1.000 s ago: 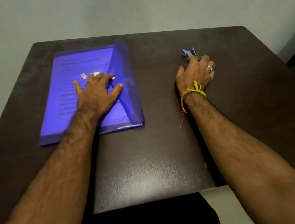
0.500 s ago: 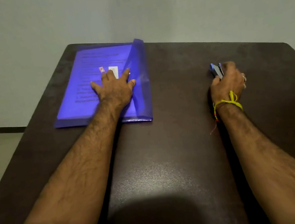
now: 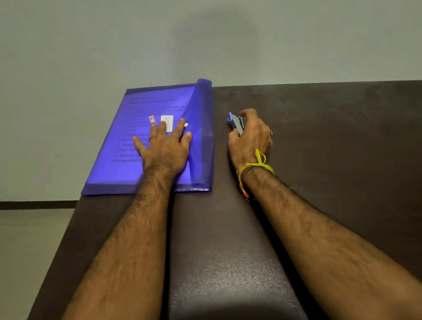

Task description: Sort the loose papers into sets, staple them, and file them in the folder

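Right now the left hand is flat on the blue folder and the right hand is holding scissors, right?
Not scissors. The head view shows the right hand gripping a small stapler. The left hand does lie flat on the blue folder.

Bare table [image 3: 359, 161] right and near; blue folder [image 3: 127, 169] and stapler [image 3: 236, 124] at far left.

The folder [image 3: 125, 158] is showing as thin translucent blue plastic, smooth and slightly glossy, with printed paper [image 3: 140, 116] showing through it. The surface [image 3: 346, 164] is looking dark brown with a fine pebbled grain, catching a soft sheen near the front. The stapler [image 3: 235, 123] is appearing as blue plastic with grey metal, and a yellow thread band [image 3: 254, 166] is circling the wrist.
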